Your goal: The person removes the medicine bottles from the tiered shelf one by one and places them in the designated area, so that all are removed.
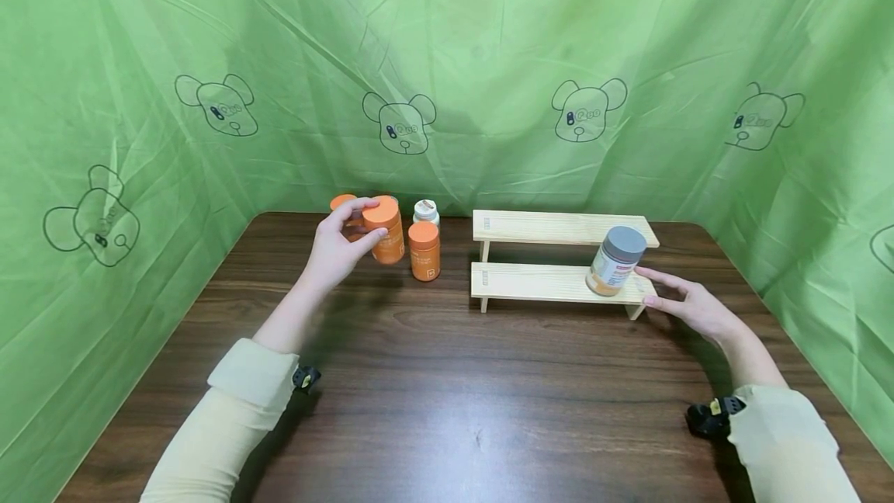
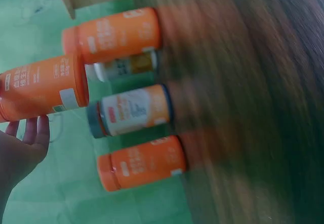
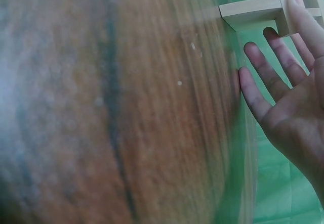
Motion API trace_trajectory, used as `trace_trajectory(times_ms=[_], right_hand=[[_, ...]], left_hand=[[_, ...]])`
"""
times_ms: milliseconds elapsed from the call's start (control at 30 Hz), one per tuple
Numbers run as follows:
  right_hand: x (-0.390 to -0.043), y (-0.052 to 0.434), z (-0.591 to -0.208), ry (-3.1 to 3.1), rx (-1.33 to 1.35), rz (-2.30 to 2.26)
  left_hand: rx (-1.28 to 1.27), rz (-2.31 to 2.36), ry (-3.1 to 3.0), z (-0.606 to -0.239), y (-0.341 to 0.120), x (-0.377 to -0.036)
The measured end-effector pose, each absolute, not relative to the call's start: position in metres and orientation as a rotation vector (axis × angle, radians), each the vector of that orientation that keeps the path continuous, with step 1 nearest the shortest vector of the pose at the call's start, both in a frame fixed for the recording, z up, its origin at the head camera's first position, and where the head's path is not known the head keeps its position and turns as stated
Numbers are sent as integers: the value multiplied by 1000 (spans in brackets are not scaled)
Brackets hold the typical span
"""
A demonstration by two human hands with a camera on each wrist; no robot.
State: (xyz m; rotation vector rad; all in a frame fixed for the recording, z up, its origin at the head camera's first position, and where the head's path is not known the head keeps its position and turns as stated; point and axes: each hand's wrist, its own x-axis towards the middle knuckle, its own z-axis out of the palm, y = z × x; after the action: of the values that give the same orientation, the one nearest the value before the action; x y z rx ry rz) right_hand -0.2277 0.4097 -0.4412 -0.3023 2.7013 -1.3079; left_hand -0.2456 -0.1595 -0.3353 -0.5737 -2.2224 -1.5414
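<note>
Dark wood-grain table point(image 1: 447, 394) fills the lower half of the head view, closest to the camera, with a cream sleeve entering at 7 o'clock and another at 5 o'clock. Behind it, from 9 through 12 to 3 o'clock, hangs a green curtain point(image 1: 489, 37) printed with outline bear faces.

At about 1 o'clock on the table stands a pale wooden two-step shelf point(image 1: 545, 284). On the right end of its lower step sits a grey-lidded jar point(image 1: 616, 261), leaning slightly. The right hand point(image 1: 687, 303) lies at 3 o'clock just beside the shelf's right end, fingers straight and spread, holding nothing; its fingertips are near the jar, and I cannot tell whether they touch it.

At 11 o'clock the left hand point(image 1: 338, 245) has its thumb and fingers curled round a large orange-lidded bottle point(image 1: 386, 228), which is tilted; the left wrist view shows its base clear of the table. Just right of it an orange bottle point(image 1: 424, 251) stands upright, with a white-capped bottle point(image 1: 426, 212) behind that. Another orange bottle cap point(image 1: 341, 201) shows behind the left hand. The left wrist view also shows a dark-lidded jar point(image 2: 132, 110) in this cluster.
</note>
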Motion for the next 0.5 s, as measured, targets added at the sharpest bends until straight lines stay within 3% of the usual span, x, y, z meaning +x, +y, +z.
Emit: trace_trajectory(times_ms=[500], right_hand=[[-227,410,-441,2711,-321,-1296]], left_hand=[[-552,-1556,-2364,-375,-182,-280]])
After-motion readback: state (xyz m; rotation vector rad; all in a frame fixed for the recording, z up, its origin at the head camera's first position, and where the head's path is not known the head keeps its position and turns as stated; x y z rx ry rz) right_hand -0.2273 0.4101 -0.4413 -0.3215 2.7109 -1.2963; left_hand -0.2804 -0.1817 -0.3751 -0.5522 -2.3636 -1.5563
